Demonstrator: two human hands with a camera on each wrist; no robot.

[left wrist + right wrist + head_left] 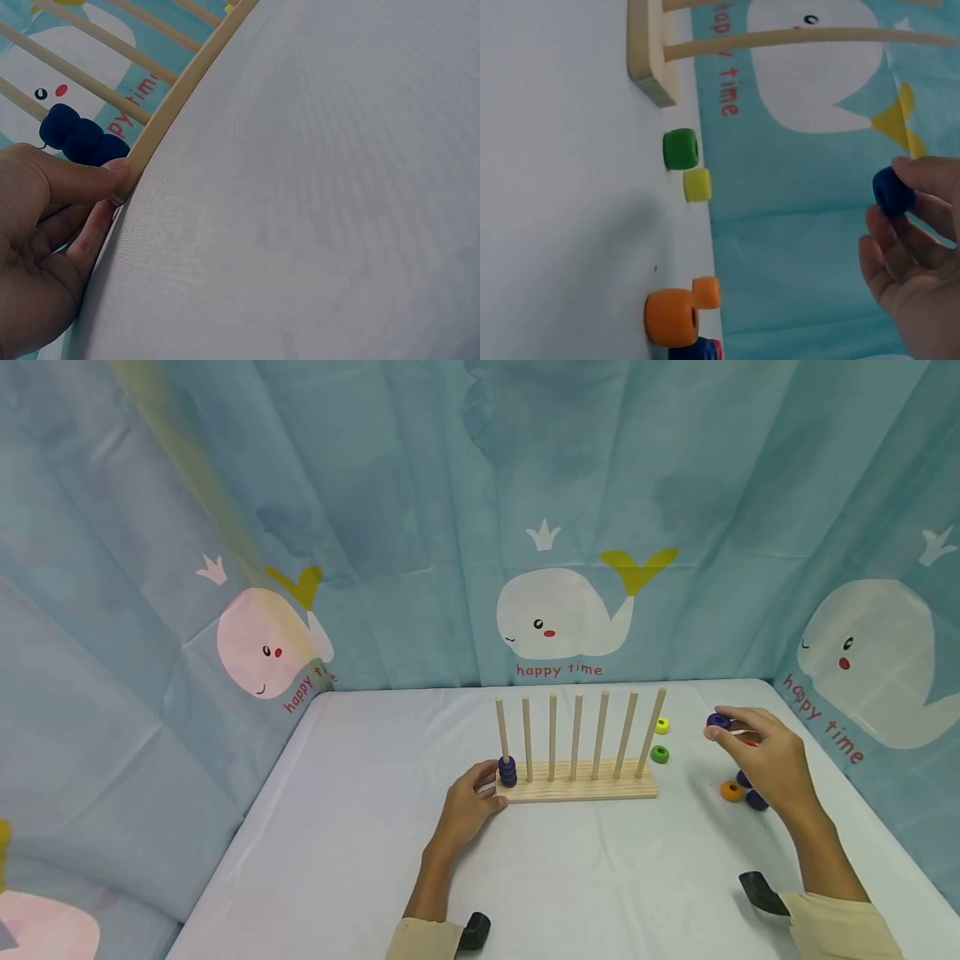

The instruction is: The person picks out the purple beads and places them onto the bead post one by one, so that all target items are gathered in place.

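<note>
A wooden peg stand [585, 792] with a row of upright pegs stands on the table. Stacked on its leftmost peg are blue beads [507, 772]; the left wrist view shows three of these beads [84, 139]. My left hand [467, 810] grips the left end of the base, thumb at the front edge, beside that stack. Off to the right, my right hand [772, 760] pinches a single blue bead [893, 191] between thumb and fingertips. This bead is held above the table, apart from the stand.
Right of the stand lie a green bead [660, 754] and a yellow bead [662, 725]. Below my right hand are an orange bead [731, 791] and dark blue beads [757, 800], with a smaller orange bead [706, 292] behind. A whale-print curtain [420, 527] hangs behind the table.
</note>
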